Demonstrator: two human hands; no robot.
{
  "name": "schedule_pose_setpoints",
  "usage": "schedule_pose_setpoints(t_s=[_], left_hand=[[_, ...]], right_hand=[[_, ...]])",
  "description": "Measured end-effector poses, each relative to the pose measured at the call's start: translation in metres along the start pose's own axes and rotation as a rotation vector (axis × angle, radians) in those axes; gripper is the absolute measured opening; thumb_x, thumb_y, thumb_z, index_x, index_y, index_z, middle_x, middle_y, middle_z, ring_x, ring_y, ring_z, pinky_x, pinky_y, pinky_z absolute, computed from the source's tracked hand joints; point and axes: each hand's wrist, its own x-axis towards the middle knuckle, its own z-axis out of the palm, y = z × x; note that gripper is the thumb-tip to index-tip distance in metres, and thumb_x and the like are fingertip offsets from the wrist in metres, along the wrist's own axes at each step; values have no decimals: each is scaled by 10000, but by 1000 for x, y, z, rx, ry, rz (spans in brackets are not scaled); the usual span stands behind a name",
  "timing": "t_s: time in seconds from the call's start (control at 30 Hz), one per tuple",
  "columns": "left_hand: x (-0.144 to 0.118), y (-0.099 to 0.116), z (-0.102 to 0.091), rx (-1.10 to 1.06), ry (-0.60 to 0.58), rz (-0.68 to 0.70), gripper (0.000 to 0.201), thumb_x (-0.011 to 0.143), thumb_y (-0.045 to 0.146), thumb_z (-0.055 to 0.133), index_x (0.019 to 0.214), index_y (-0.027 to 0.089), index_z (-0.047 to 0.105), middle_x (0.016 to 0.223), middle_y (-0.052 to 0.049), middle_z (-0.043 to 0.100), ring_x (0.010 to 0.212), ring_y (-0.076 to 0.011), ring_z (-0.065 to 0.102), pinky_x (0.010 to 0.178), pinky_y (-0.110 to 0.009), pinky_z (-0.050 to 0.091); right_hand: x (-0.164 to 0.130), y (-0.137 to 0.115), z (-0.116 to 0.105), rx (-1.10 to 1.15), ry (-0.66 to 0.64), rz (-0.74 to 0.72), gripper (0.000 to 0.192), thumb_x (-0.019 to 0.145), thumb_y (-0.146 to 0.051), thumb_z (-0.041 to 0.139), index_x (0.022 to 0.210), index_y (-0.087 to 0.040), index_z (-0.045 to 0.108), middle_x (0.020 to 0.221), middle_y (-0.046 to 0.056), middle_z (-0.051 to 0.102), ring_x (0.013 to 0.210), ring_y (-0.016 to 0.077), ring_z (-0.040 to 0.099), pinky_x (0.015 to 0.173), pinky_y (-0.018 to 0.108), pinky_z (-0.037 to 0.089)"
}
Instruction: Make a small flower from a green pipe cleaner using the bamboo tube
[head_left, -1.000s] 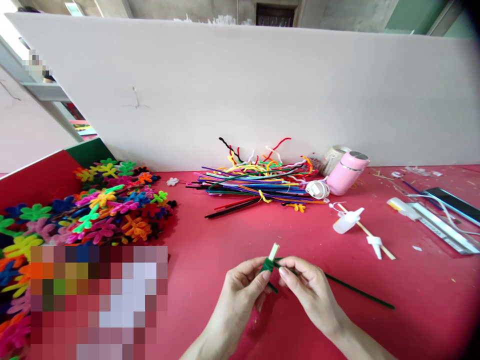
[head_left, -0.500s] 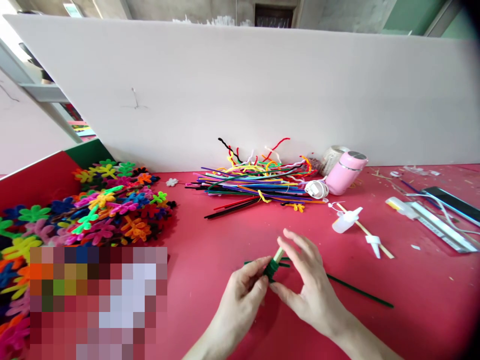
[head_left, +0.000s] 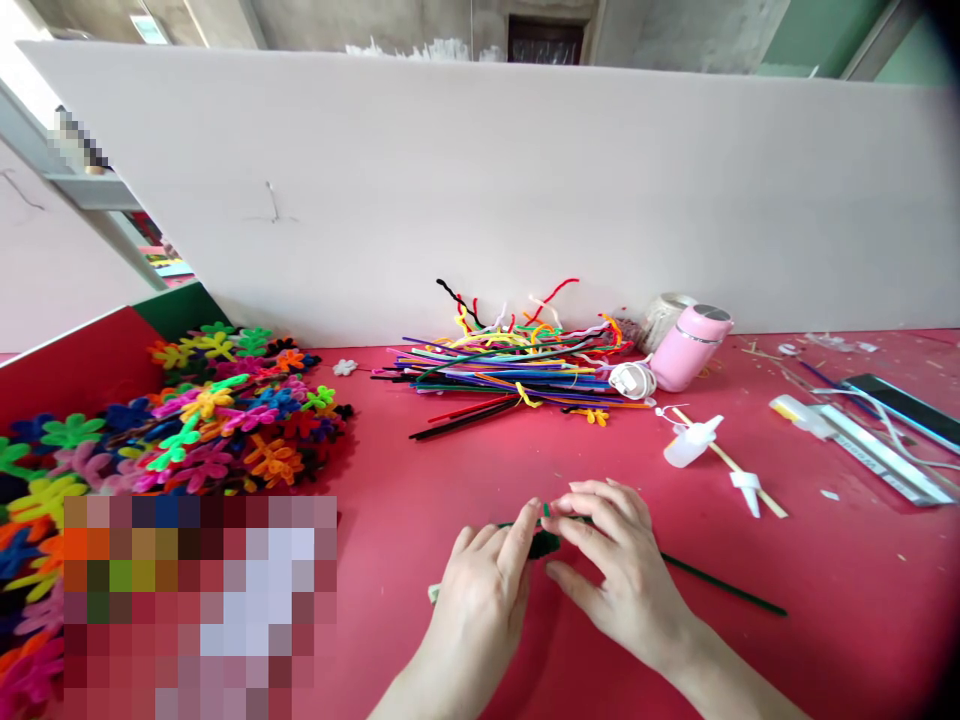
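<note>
Low over the red table (head_left: 450, 470), the left hand (head_left: 484, 590) and right hand (head_left: 619, 570) pinch a dark green pipe cleaner (head_left: 720, 588), steadying its coil while the tail trails right. Beyond lie loose pipe cleaners (head_left: 510, 370) and a pink bottle (head_left: 688, 347).

Both hands (head_left: 555, 580) together, fingers pinched

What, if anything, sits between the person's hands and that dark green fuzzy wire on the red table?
Nothing visible does. The left hand and right hand both already touch the dark green fuzzy wire at its coiled end; its free length trails right across the red table.
</note>
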Motion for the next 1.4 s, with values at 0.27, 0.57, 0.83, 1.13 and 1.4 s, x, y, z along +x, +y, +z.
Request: schedule_pose_setpoints(t_s=[0.27,0.57,0.83,1.13,1.4], left_hand=[[-1,2,0,-22,35,119,563,773,3,366,1304,126,223,951,-128,630,820,-210,574,696,-366,487],[8,-10,-9,-141,332,-250,262,808,124,417,1022,110,568,828,-101,627,736,-179,601,646,-281,490],[7,-15,-3,-240,388,-311,251,778,164,461,986,122,595,851,-90,656,762,-180,622,661,-255,491],[6,-16,5,-224,394,-238,190,768,175,488,919,108,581,771,-83,660,672,-165,631,593,-227,497],[2,-23,9,-21,298,45,210,811,151,427,944,151,589,807,-94,646,686,-166,617,597,-238,496]], right_hand=[[1,-8,0,83,25,-72,124,813,-176,526,861,-228,628,762,13,609,832,185,512,848,406,331],[-2,24,-3,84,-100,253,141,796,-204,539,933,-203,574,845,46,559,794,196,529,711,332,422],[4,36,4,-181,-278,292,118,814,-171,506,726,-206,576,729,13,563,696,173,518,616,281,388],[16,79,-8,-272,-170,277,120,765,-157,557,704,-209,645,712,38,586,692,197,527,650,315,412],[26,29,-33,-34,4,136,287,821,-247,500,1104,-203,529,1005,66,567,945,203,492,829,326,387]])
